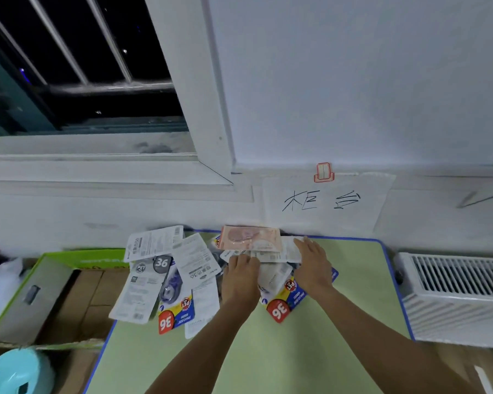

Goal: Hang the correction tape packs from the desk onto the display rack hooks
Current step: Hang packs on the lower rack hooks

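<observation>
Several correction tape packs point(180, 282) lie scattered over the far part of a green desk point(268, 351), some face down and white, some showing a red "36" label. A pink pack point(251, 237) lies on top at the back. My left hand point(239, 280) has its fingers curled into a small stack of white packs point(268, 255) in the middle of the pile and grips its near left edge. My right hand point(313, 263) lies flat with straight fingers on the right end of the same stack. No display rack is in view.
A white sheet with handwriting point(325, 203) hangs on the wall under a red hook point(323, 172). An open cardboard box point(69, 302) stands left of the desk, a teal plastic object point(15, 373) near it. A white radiator point(456, 291) stands on the right. A barred window is upper left.
</observation>
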Motion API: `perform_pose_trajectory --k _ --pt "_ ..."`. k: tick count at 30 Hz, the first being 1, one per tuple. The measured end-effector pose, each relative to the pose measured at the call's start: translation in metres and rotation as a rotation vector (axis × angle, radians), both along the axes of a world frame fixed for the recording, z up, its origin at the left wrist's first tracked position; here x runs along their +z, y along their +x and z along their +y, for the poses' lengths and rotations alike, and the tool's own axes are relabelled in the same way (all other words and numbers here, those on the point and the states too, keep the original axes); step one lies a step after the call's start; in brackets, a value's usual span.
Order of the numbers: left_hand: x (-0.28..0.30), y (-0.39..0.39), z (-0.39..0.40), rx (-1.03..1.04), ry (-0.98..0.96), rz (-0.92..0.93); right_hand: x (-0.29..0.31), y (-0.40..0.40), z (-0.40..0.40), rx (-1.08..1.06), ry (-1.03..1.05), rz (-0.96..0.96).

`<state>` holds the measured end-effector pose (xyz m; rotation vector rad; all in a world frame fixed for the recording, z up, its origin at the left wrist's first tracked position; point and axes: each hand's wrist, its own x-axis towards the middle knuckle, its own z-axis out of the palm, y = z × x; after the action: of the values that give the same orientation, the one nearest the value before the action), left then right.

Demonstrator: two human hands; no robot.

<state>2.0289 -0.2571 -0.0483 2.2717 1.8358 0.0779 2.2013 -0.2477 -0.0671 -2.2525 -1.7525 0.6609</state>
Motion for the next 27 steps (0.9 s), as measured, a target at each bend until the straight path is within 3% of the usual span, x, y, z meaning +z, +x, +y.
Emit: perform_pose_trajectory --k 7,13,19,27 --pt "0.001 0.004 0.013 -0.007 0.015 -0.041 -0.001 0.003 0.006 -0.091 0.118 0.150" --pt "0.017 0.007 0.012 -0.055 0.176 -0.071 0.023 0.010 -0.008 -0.130 0.250 0.180" --pt "0.055 0.014 -0.013 -0.225 0.346 -0.246 0.043 0.017 -0.052 -0.427 0.403 0.390" --pt "0.063 0.022 -0.079 0.011 -0.141 -0.794 0.058 0.009 -0.153 -0.828 0.500 0.735"
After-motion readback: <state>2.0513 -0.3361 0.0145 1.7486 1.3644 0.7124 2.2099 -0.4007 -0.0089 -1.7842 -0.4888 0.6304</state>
